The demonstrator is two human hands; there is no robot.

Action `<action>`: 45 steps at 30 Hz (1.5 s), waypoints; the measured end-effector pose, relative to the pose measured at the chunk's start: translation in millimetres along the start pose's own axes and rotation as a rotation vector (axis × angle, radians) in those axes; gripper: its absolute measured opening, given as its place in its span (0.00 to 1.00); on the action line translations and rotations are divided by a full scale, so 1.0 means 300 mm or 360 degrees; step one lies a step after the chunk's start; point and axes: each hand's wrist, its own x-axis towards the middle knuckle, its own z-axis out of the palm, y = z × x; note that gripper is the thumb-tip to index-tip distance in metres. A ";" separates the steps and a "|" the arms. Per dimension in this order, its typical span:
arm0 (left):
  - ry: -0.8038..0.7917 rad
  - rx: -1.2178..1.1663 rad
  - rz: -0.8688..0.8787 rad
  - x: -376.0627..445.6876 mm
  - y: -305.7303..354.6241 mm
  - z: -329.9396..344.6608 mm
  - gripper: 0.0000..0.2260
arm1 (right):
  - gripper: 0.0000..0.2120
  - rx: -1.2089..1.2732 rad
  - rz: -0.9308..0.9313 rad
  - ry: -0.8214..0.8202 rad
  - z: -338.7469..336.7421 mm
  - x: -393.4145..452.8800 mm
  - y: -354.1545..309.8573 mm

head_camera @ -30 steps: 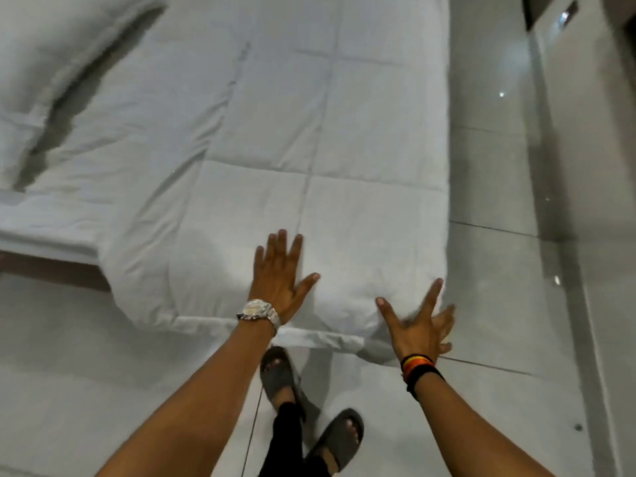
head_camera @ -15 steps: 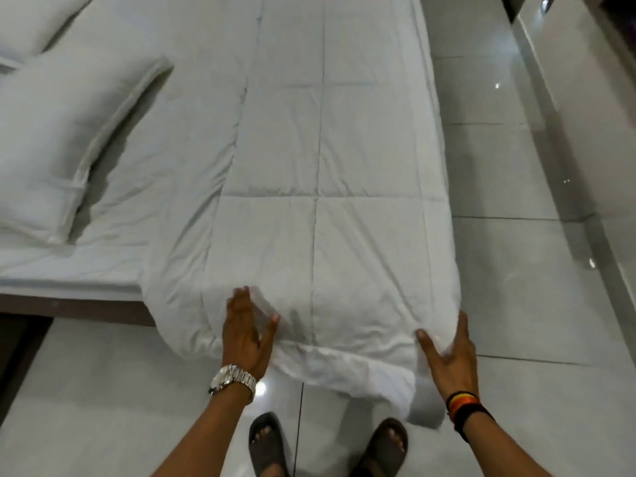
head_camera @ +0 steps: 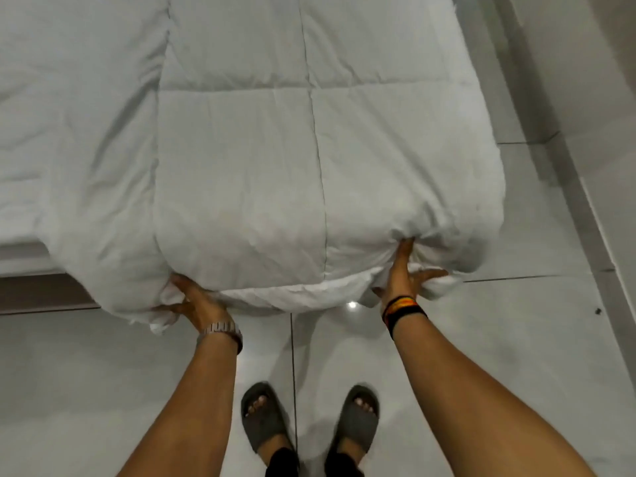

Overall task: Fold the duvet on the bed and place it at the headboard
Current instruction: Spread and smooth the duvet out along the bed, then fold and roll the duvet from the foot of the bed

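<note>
Duvet (head_camera: 275, 160) in white quilted squares hangs over the near end of a bed (head_camera: 20, 256) as a person standing at the bedside grips its lower edge with both bare hands. Nearest the camera, two feet in dark grey slide sandals (head_camera: 261, 418) stand on a pale, glossy tiled floor (head_camera: 516, 339), one on either side of a dark grout line. Two bare forearms reach forward from the bottom of the view. The left hand (head_camera: 196, 304), a metal watch (head_camera: 220, 330) on its wrist, is curled around the bunched corner at the left of the drooping edge; its thumb lies on top of the cloth and its fingers (head_camera: 165, 308) tuck below, with white fabric gathered in the palm. The right hand (head_camera: 406, 280), with a black, red and yellow wristband (head_camera: 402, 308), is closed on the right portion of the edge; its thumb presses up into a puckered fold while the fingers (head_camera: 432, 275) spread beneath a wad of cloth. Between the hands the hem sags in a shallow arc above the floor, showing a brighter white inner layer. Beyond the hands the folded bulk lies along the right side of the mattress, its stitched seams running away from the viewer. To the left, flatter white bedding covers the mattress above a dark bed frame (head_camera: 41, 294). A grey wall base (head_camera: 585, 166) runs along the far right
</note>
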 end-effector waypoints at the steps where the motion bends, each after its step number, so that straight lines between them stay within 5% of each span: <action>1: 0.0028 -0.0217 -0.0053 0.010 0.015 0.029 0.50 | 0.72 0.0079 0.0020 0.0018 0.026 0.007 -0.008; 4: 0.0126 -0.0505 -0.0192 0.069 0.028 0.058 0.70 | 0.75 0.0167 0.0077 0.0127 0.066 0.054 0.020; 6: 0.0035 -0.0609 -0.0302 0.087 0.017 0.061 0.71 | 0.74 0.0219 0.0096 0.0181 0.042 0.133 0.081; 10: -0.0182 -0.0605 -0.0333 0.113 -0.005 0.075 0.59 | 0.68 0.0235 0.0008 0.0221 0.078 0.126 0.085; 14: -0.0267 -0.0512 -0.0241 0.083 -0.013 0.130 0.30 | 0.70 0.0300 -0.0116 0.0226 0.119 0.072 0.080; 18: -0.0252 -0.0615 -0.0140 0.113 -0.062 0.100 0.44 | 0.67 0.0383 -0.0091 0.0169 0.138 0.072 0.079; 23: -0.0479 -0.0596 -0.0203 0.242 -0.094 0.105 0.45 | 0.72 0.0429 -0.0149 0.0226 0.153 0.108 0.074; 26: -0.0176 -0.0448 -0.0178 0.333 -0.122 0.082 0.58 | 0.72 0.0504 -0.0197 0.0147 0.100 0.102 0.099; 32: -0.0302 -0.0592 -0.0186 -0.029 0.003 -0.139 0.44 | 0.58 0.0741 -0.0095 0.0164 -0.030 -0.109 0.033; 37: 0.0135 -0.0051 0.0000 -0.246 0.180 -0.401 0.62 | 0.52 0.0466 -0.0099 0.0314 -0.235 -0.444 -0.085; 45: 0.0044 0.0156 0.0571 -0.620 0.722 -0.355 0.62 | 0.54 0.0084 -0.0291 0.0309 -0.178 -0.832 -0.607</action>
